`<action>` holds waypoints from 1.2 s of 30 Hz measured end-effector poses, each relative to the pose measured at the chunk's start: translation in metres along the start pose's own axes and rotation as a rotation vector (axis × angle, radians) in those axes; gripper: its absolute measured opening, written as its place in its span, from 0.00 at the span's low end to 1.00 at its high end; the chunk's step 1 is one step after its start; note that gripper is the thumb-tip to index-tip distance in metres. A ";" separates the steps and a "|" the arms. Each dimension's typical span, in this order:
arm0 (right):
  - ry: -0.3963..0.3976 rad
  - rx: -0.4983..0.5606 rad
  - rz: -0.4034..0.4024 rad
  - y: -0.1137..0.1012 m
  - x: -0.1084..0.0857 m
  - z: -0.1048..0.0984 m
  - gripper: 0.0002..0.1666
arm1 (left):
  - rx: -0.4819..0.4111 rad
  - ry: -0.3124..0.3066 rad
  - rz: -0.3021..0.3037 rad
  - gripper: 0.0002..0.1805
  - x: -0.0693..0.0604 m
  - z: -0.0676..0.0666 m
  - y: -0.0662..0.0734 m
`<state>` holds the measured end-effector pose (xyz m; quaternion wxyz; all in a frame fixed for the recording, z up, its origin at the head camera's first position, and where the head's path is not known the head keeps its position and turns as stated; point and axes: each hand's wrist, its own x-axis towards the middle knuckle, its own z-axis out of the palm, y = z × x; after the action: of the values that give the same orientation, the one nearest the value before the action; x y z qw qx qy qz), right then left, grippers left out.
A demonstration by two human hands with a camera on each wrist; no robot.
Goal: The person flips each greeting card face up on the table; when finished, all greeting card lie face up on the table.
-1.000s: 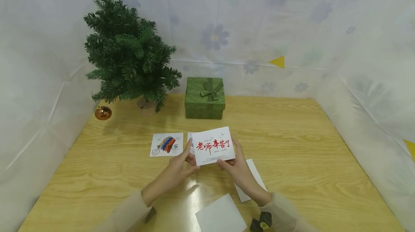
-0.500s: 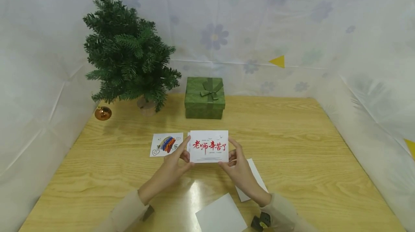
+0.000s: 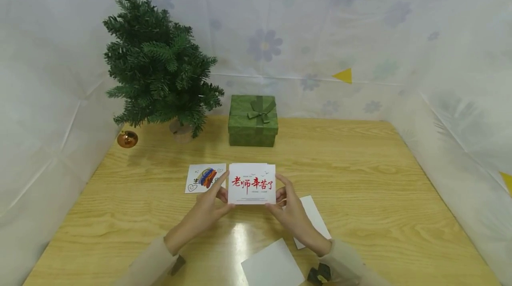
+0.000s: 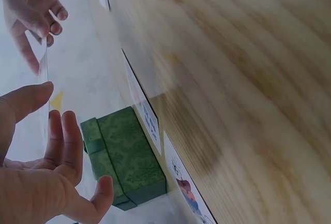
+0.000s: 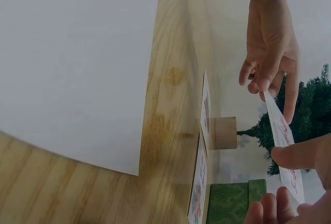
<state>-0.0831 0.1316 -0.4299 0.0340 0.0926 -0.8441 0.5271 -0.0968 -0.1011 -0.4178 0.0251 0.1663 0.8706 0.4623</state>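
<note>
A white card with red Chinese lettering is held raised above the table between both hands. My left hand pinches its left edge, thumb at the near corner. At the right edge my right hand pinches it the same way. In both wrist views the card is off the tabletop, over the cards lying there. Beneath it a second printed card lies on the table, nearly all hidden in the head view. To its left lies a card with a colourful painted design, partly behind my left fingers.
Two blank white cards, one by my right wrist and one at the front, lie on the wooden table. Behind stand a green gift box and a small Christmas tree with a copper bauble. Small dark objects sit by the right sleeve.
The held card has turned from tilted to level and shifted left and slightly nearer, over the second card. Both hands have moved left with it, keeping their grip.
</note>
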 end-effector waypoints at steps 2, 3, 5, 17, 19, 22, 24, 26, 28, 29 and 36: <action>-0.018 0.000 0.000 0.001 0.000 0.002 0.43 | 0.004 0.003 -0.041 0.47 -0.002 -0.002 -0.001; -0.027 0.002 0.004 0.001 -0.001 0.004 0.42 | 0.009 0.004 -0.056 0.47 -0.003 -0.003 -0.003; -0.047 0.001 0.016 0.003 -0.001 0.008 0.41 | 0.022 0.001 -0.079 0.46 -0.005 -0.006 -0.004; -0.159 0.027 -0.050 -0.009 0.008 0.037 0.42 | 0.069 0.010 -0.161 0.47 -0.023 -0.033 -0.012; -0.176 0.013 -0.066 -0.013 0.010 0.043 0.42 | 0.081 0.012 -0.167 0.47 -0.027 -0.037 -0.013; -0.204 0.010 -0.074 -0.017 0.012 0.051 0.43 | 0.098 0.009 -0.187 0.47 -0.033 -0.043 -0.016; -0.220 0.013 -0.082 -0.019 0.012 0.056 0.43 | 0.124 0.008 -0.211 0.47 -0.036 -0.045 -0.018; -0.234 0.019 -0.077 -0.020 0.011 0.062 0.43 | 0.145 0.001 -0.231 0.47 -0.038 -0.047 -0.021; -0.246 0.015 -0.074 -0.019 0.010 0.067 0.43 | 0.162 -0.008 -0.250 0.48 -0.040 -0.048 -0.023; -0.251 0.010 -0.074 -0.019 0.010 0.069 0.43 | 0.174 -0.011 -0.257 0.49 -0.041 -0.049 -0.024; -0.310 0.024 -0.003 -0.017 0.008 0.083 0.43 | 0.176 -0.065 -0.306 0.52 -0.043 -0.050 -0.031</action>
<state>-0.0848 0.0491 -0.4504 -0.0971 0.1746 -0.8327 0.5164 -0.0741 -0.1705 -0.4191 0.1089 0.0482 0.9215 0.3696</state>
